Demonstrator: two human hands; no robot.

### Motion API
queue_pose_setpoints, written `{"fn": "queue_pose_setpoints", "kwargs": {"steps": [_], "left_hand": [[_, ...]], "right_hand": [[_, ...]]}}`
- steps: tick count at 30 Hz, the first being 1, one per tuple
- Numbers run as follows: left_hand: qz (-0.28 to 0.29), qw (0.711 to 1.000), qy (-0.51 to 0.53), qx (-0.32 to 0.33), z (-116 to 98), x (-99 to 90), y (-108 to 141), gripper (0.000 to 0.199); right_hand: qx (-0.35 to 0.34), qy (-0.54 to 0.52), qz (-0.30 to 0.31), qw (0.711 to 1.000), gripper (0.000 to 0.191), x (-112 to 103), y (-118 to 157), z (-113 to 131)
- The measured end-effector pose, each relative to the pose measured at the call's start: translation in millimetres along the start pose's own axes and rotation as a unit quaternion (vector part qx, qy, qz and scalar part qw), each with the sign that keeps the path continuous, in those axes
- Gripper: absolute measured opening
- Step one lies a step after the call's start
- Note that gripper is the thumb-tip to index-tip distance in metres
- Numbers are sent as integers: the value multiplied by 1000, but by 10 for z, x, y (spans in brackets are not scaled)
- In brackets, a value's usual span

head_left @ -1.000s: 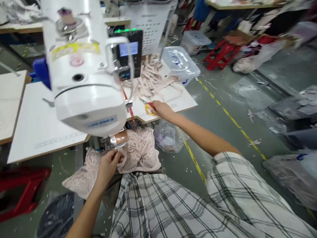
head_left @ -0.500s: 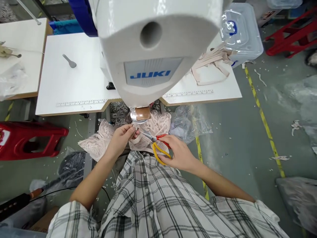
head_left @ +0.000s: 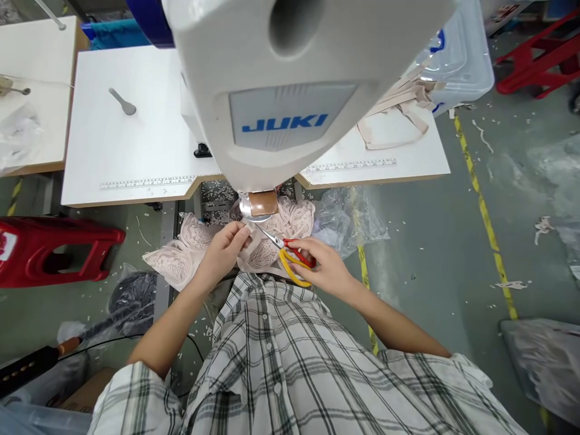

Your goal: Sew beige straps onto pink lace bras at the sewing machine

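My left hand (head_left: 226,246) is closed, pinching a pale pink edge of a lace bra (head_left: 172,264) between thumb and fingertips. The bra lies bunched on both sides of the hand, below the head of a white sewing machine (head_left: 276,160). In my right hand (head_left: 324,264) is a pair of scissors (head_left: 279,241) with one red and one yellow handle. Their blades point up and left, with the tips close to the pinched edge and just under the machine's metal and brown guard (head_left: 260,205). Whether the blades touch the fabric I cannot tell.
The white table (head_left: 122,145) carries a printed ruler and a grey rod-like part (head_left: 122,101). Beige straps (head_left: 399,115) lie on its right side, beside a clear plastic box (head_left: 466,60). A red stool (head_left: 58,251) stands left; a plastic bag (head_left: 348,223) is right of the bra.
The scissors have shifted slightly up toward the machine, and their handles have turned a little. My left hand keeps its pinch. The camera view has moved, making the machine head look larger.
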State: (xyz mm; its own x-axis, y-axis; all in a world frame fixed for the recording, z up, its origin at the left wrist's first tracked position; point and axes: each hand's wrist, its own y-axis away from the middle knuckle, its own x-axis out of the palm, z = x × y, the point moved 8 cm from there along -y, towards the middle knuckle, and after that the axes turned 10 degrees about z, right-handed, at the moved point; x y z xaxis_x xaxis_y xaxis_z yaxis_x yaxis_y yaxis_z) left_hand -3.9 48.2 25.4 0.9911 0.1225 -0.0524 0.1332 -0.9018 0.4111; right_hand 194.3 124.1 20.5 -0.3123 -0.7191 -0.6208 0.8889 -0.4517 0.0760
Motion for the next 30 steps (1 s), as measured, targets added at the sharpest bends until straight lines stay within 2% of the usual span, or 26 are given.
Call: {"fn": "queue_pose_setpoints", "kwargs": {"steps": [5, 10, 15, 23, 25, 27, 30], "left_hand": [[-8, 1000, -9, 17, -36, -51, -4, 34], [-2, 997, -70, 12, -104, -40, -8, 30], [-8, 995, -103, 9, -130, -99, 21, 28], [-36, 996, -83, 9, -152, -196, 41, 29], [-38, 995, -87, 24, -163, -227, 42, 27], [-56, 987, -141, 47, -183, -283, 47, 26], [-120, 948, -283, 81, -269, -372, 94, 23]], "right_hand": [[-11, -17, -16, 1000, 52, 66, 2, 45], [-18, -28, -14, 999, 50, 119, -158, 121], [10, -40, 6, 999, 44, 139, -238, 58], [33, -42, -10, 999, 34, 93, -81, -54], [53, -41, -11, 998, 33, 26, 11, -147], [71, -32, -8, 997, 32, -101, 68, -273], [103, 26, -32, 994, 34, -449, -18, -523]]}}
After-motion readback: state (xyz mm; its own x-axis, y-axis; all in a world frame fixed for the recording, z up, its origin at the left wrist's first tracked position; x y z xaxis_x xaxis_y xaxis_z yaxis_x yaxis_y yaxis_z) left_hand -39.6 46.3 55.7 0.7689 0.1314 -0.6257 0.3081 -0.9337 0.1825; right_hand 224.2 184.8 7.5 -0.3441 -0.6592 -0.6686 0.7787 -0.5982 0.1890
